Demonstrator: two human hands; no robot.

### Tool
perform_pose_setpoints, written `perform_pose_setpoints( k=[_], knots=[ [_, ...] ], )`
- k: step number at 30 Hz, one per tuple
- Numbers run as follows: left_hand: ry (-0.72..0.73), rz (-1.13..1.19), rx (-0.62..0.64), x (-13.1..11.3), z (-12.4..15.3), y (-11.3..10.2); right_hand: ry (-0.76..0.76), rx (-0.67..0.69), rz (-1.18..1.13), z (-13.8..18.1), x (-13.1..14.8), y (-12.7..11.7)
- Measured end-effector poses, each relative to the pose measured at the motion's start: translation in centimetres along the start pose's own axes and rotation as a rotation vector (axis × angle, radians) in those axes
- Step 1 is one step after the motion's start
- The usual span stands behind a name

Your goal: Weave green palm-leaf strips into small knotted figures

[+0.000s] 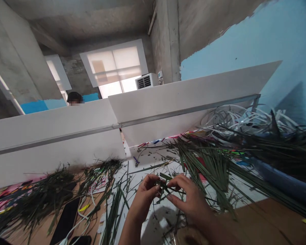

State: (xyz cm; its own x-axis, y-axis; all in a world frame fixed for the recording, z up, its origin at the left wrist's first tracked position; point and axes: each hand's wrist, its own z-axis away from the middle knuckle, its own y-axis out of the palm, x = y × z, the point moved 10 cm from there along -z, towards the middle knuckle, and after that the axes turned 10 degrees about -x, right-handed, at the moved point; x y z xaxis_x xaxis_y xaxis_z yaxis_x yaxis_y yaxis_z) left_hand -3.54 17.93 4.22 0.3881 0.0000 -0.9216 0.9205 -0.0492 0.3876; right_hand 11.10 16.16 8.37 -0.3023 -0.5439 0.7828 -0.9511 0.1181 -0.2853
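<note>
My left hand (150, 188) is closed, with thumb and fingers pinching some dark green leaf strips (164, 177) in front of me. My right hand (185, 194) comes in from the other side, its thumb and fingertips closed on the same strips. Short ends of the strips stick out between the two hands. Just beyond my right hand lies a fan of long green leaves (216, 166). Left of my left forearm, more long leaf strips (114, 214) lie on the table. A brown roll (190, 235) shows partly at the bottom, below my right wrist.
White panels (168, 102) stand along the table's back. At right are coiled white strips (226, 117) and a blue tub (275, 177) under dark leaves. On the left lie leaf scraps (40, 197), a dark phone (65, 221) and a white cable (85, 217). A person (75, 98) is behind the panels.
</note>
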Motion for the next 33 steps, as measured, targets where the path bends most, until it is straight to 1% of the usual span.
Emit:
perform_pose_setpoints(
  k=[4, 8, 11, 14, 16, 20, 24, 28, 31, 33],
  knots=[
    [0.001, -0.038, -0.033, 0.3, -0.2, -0.1, -0.039, -0.025, 0.087, 0.2, 0.2, 0.2],
    [-0.024, -0.076, -0.041, 0.8, -0.2, 0.0, 0.010, -0.075, 0.060, 0.0, -0.5, -0.4],
    [-0.072, -0.074, -0.030, 1.2, -0.1, 0.1, 0.139, -0.084, -0.025, -0.1, -2.3, -0.4],
    [-0.086, -0.043, -0.004, 1.1, 0.0, 0.2, 0.332, -0.089, -0.217, 0.0, -4.8, 0.1],
    [-0.083, -0.046, 0.004, 1.0, 0.0, 0.2, 0.439, -0.084, -0.346, 0.2, -5.9, 0.6],
    [-0.081, -0.131, -0.006, 0.8, 0.0, 0.2, 0.576, -0.060, -0.486, 0.7, -6.3, 1.3],
    [-0.037, -0.261, -0.001, 0.2, 0.2, 0.6, 0.674, -0.035, -0.572, 1.2, -6.2, 1.8],
    [0.046, -0.339, -0.012, -0.5, 0.2, 0.5, 0.721, -0.035, -0.606, 1.6, -6.5, 2.0],
    [0.125, -0.353, -0.047, -1.0, 0.0, 0.2, 0.715, -0.011, -0.620, 1.6, -6.3, 2.3],
    [0.127, -0.326, -0.061, -0.9, -0.2, -0.1, 0.698, -0.003, -0.616, 1.6, -6.3, 2.4]
  ],
)
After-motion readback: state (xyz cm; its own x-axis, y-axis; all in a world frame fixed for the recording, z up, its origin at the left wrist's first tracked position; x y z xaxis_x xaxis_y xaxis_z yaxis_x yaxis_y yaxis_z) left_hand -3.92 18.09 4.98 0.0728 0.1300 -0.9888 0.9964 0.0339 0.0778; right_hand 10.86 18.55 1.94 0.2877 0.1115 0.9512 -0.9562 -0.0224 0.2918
